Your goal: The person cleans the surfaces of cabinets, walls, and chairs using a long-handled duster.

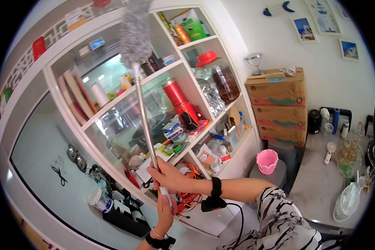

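Observation:
A grey fluffy duster head (134, 37) sits atop a long metal pole (143, 125), raised before the upper part of a white shelf unit (47, 75). My right hand (172, 176) grips the lower part of the pole, its arm reaching in from the right. Just below, my left hand (165, 209) is closed around the white handle (165, 193). The fluffy head overlaps the upper shelf in this view; whether it touches anything there I cannot tell.
Shelves hold a red-lidded glass jar (223, 78), red canisters (178, 97) and small boxes (175, 131). A red object (39, 48) stands on the top ledge. At right are stacked cardboard boxes (276, 114), a pink container (267, 161) and a table (312, 184) bearing glasses.

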Demonstrator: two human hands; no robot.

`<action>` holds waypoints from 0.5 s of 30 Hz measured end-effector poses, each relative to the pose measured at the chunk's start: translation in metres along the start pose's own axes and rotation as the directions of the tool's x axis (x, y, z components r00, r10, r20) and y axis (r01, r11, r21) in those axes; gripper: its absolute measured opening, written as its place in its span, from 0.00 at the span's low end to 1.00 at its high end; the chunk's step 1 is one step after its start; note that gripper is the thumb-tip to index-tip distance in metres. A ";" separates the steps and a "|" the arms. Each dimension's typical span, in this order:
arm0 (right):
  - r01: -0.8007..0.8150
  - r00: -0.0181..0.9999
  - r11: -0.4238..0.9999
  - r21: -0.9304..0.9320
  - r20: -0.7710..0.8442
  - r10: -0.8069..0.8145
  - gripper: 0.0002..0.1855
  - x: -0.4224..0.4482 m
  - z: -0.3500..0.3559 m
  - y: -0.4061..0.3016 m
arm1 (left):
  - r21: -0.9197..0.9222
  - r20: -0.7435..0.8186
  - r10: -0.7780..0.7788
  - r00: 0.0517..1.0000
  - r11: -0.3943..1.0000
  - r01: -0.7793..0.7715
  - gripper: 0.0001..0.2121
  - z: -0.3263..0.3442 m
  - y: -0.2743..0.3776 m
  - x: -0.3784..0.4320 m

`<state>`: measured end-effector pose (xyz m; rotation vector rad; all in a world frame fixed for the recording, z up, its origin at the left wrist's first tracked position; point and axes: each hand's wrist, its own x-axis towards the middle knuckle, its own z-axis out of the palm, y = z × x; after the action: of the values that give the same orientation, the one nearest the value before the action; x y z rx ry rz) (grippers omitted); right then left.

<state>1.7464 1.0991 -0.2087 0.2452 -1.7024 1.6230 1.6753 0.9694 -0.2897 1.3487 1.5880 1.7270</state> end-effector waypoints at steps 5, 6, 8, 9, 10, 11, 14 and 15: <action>-0.036 0.995 0.990 0.136 -0.091 0.049 0.14 -0.008 -0.042 0.026 | 0.139 -0.005 -0.077 0.997 0.987 0.077 0.18 0.012 -0.005 0.015; -0.044 0.993 0.985 0.168 -0.105 0.062 0.13 -0.004 -0.050 0.030 | 0.154 -0.012 -0.090 0.996 0.984 0.091 0.17 0.019 0.002 0.020; -0.066 0.987 0.961 0.267 -0.125 0.103 0.13 0.002 -0.067 0.023 | 0.176 -0.017 -0.118 0.993 0.977 0.119 0.16 0.036 0.018 0.033; -0.068 0.983 0.947 0.314 -0.141 0.117 0.13 0.003 -0.075 0.015 | 0.097 -0.003 -0.140 0.990 0.985 0.140 0.15 0.040 0.019 0.037; -0.091 0.981 0.943 0.320 -0.136 0.141 0.14 0.006 -0.088 0.018 | 0.017 0.026 -0.168 0.985 0.986 0.168 0.15 0.047 0.016 0.045; -0.124 0.974 0.923 0.365 -0.136 0.184 0.14 0.011 -0.098 0.030 | -0.062 0.062 -0.194 0.979 0.978 0.198 0.14 0.056 0.013 0.051; -0.192 0.961 0.947 0.256 -0.145 0.235 0.16 -0.004 -0.094 0.041 | -0.074 0.037 -0.239 0.970 0.968 0.242 0.14 0.054 -0.011 0.036; -0.187 0.961 0.973 0.138 -0.181 0.211 0.15 -0.012 -0.086 0.038 | -0.048 0.023 -0.218 0.976 0.975 0.218 0.14 0.050 -0.019 0.029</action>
<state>1.7644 1.1801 -0.2540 -0.0296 -1.5227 1.8350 1.7000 1.0233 -0.3039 1.1163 1.6058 1.6076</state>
